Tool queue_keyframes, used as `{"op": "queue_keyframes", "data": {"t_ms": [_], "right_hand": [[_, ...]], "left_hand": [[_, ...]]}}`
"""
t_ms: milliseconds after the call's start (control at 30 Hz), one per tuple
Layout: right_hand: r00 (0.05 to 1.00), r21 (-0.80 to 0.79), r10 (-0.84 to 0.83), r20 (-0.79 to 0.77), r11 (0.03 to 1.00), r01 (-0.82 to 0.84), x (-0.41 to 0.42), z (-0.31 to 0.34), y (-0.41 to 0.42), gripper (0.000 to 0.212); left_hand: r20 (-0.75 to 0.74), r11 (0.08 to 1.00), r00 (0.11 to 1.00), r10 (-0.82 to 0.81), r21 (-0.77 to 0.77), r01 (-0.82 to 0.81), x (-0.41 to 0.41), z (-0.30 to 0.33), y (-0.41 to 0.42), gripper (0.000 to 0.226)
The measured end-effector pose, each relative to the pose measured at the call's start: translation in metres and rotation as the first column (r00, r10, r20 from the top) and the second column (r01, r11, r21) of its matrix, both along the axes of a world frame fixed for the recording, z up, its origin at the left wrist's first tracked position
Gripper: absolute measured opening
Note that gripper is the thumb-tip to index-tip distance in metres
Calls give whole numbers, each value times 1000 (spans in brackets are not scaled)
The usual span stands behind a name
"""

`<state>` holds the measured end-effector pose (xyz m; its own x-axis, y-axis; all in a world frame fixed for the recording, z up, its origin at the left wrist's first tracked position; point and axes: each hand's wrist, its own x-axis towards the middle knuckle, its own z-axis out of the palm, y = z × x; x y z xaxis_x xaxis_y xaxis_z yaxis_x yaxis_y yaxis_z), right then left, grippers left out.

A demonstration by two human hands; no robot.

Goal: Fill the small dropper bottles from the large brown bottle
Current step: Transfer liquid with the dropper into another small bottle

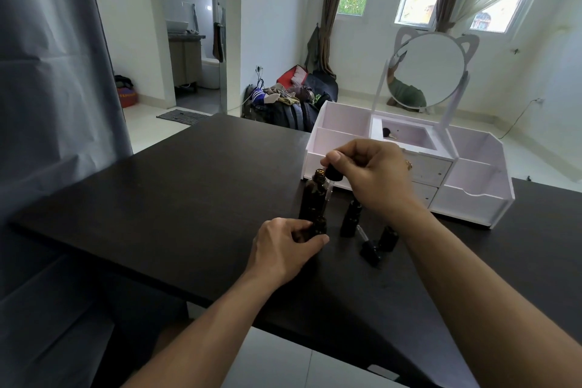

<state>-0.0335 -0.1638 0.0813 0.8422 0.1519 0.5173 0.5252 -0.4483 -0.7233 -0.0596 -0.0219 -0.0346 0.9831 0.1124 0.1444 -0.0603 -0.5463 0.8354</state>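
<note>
The large brown bottle (312, 195) stands open and upright on the dark table (176, 192). My right hand (374, 176) pinches a black dropper cap (333, 174), whose glass pipette hangs down just right of the large bottle's neck. In front of it, my left hand (283, 249) is closed around a small brown bottle (318, 227) standing on the table. Two more small bottles stand to the right, one (350, 219) nearer the middle and one (388, 239) further right. A loose dropper cap (369, 247) with its pipette lies between them.
A white cosmetic organiser (472, 186) with drawers and a round cat-ear mirror (426, 69) stands at the table's back right, close behind my right hand. A grey curtain (53, 88) hangs at the left. Bags are heaped on the floor beyond the table.
</note>
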Motion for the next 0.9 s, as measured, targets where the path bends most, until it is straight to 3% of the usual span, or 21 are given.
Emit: {"op": "queue_keyframes", "data": {"t_ms": [267, 433, 733, 900], "right_hand": [[999, -5, 37, 2, 999, -37, -1, 1, 0, 17], [999, 28, 55, 2, 998, -55, 0, 11, -2, 8], [986, 202, -84, 144, 978, 54, 11, 47, 1, 13], [982, 156, -115, 150, 983, 92, 21, 46, 8, 13]], "left_hand": [[-1, 1000, 1000, -19, -9, 19, -2, 3, -1, 36], [12, 1000, 1000, -9, -16, 9, -2, 2, 0, 28], [38, 999, 999, -34, -13, 35, -3, 2, 0, 31], [19, 1000, 1000, -13, -11, 13, -3, 5, 0, 35]]}}
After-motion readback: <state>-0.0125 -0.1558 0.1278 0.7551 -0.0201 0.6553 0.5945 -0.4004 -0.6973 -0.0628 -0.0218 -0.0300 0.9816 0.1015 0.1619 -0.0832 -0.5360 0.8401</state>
